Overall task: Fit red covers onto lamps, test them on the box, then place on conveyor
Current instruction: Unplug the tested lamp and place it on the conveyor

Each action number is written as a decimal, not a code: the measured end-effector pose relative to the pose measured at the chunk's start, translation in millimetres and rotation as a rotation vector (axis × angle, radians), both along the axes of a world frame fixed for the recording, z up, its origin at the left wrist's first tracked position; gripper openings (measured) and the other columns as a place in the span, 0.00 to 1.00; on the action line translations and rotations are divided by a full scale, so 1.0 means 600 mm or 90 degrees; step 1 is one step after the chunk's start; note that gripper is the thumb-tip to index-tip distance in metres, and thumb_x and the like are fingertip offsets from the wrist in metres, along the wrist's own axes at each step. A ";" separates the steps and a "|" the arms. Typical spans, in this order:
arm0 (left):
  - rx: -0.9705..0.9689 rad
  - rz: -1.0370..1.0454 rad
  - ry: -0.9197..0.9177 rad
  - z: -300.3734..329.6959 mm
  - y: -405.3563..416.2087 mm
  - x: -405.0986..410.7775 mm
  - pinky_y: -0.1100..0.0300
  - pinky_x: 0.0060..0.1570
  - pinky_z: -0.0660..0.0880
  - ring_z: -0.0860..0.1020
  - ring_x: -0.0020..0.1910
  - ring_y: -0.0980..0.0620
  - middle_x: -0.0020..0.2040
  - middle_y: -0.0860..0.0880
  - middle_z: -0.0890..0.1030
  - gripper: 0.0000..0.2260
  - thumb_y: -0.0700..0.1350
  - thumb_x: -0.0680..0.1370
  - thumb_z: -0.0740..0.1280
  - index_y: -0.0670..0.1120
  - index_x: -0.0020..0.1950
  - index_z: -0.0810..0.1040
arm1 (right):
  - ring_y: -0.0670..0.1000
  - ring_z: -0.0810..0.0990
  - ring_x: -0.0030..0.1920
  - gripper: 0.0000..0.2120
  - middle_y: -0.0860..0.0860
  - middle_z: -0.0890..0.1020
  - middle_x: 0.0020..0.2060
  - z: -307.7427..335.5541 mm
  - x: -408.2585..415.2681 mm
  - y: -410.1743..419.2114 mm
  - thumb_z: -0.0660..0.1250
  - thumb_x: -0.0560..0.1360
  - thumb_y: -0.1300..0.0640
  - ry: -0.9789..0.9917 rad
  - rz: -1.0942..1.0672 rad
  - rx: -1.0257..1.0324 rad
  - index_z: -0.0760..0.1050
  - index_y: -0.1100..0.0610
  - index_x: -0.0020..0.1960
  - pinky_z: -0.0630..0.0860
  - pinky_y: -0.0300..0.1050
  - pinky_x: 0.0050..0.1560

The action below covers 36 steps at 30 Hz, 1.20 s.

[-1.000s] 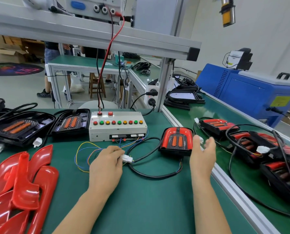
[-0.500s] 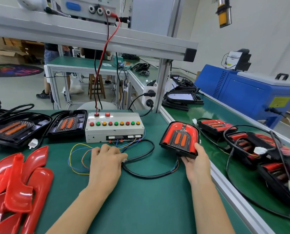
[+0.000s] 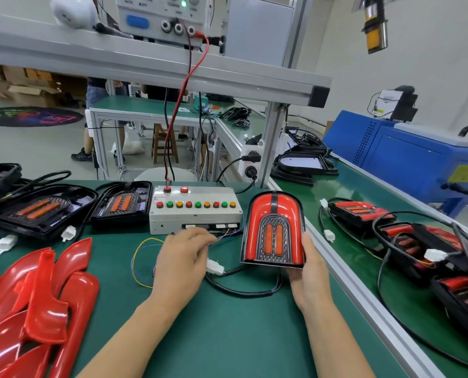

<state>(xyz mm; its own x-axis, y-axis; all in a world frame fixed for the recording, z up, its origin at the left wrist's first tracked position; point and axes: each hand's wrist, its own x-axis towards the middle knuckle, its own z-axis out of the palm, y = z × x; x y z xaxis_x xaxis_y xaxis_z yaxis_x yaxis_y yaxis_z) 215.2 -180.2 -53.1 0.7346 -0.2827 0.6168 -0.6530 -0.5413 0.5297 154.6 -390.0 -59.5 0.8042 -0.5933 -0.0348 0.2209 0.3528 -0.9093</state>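
- Now the right hand (image 3: 310,279) grips a covered lamp (image 3: 273,230) from beneath and along its right edge, thumb up the side, holding it tilted up so its red face and two orange strips face the camera.
- Just left of that hand, the left hand (image 3: 182,264) lies palm down on the green table (image 3: 227,336), fingers curled over the wiring; a white connector (image 3: 215,267) sticks out at its right edge, touching it, though whether the fingers actually pinch it cannot be told.
- A black cable (image 3: 238,291) loops on the table from the connector toward the lamp, between the two hands.
- Directly beyond the left hand's fingertips sits the grey test box (image 3: 194,211), with its row of red, green and orange buttons; thin coloured wires (image 3: 140,263) curl out to the hand's left.
- Farther left of the left hand lies a heap of loose red covers (image 3: 36,304); beyond it, two open black lamps (image 3: 121,204) without covers rest beside the box.
- To the right of the right hand, past the aluminium rail (image 3: 364,290), the conveyor (image 3: 364,192) carries several finished lamps (image 3: 361,214) with tangled cables.
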 end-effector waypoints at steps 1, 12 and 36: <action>-0.014 0.044 -0.031 0.007 0.004 0.009 0.55 0.47 0.67 0.79 0.47 0.42 0.49 0.48 0.83 0.12 0.31 0.72 0.66 0.43 0.49 0.84 | 0.49 0.85 0.44 0.16 0.51 0.86 0.46 -0.001 -0.001 0.001 0.60 0.81 0.48 0.004 0.007 -0.012 0.86 0.47 0.45 0.80 0.44 0.42; 0.334 0.307 0.162 0.023 0.041 0.123 0.48 0.65 0.62 0.60 0.70 0.42 0.73 0.46 0.60 0.31 0.39 0.75 0.63 0.45 0.75 0.54 | 0.51 0.85 0.48 0.17 0.54 0.86 0.49 -0.007 0.003 0.012 0.56 0.82 0.46 0.015 0.010 -0.044 0.81 0.54 0.56 0.81 0.41 0.40; 0.391 0.367 0.155 0.035 0.033 0.132 0.41 0.70 0.48 0.51 0.74 0.43 0.75 0.47 0.58 0.23 0.43 0.75 0.61 0.48 0.71 0.66 | 0.49 0.84 0.48 0.18 0.54 0.85 0.51 -0.011 0.003 0.004 0.58 0.81 0.45 -0.004 -0.027 0.026 0.79 0.54 0.60 0.77 0.46 0.48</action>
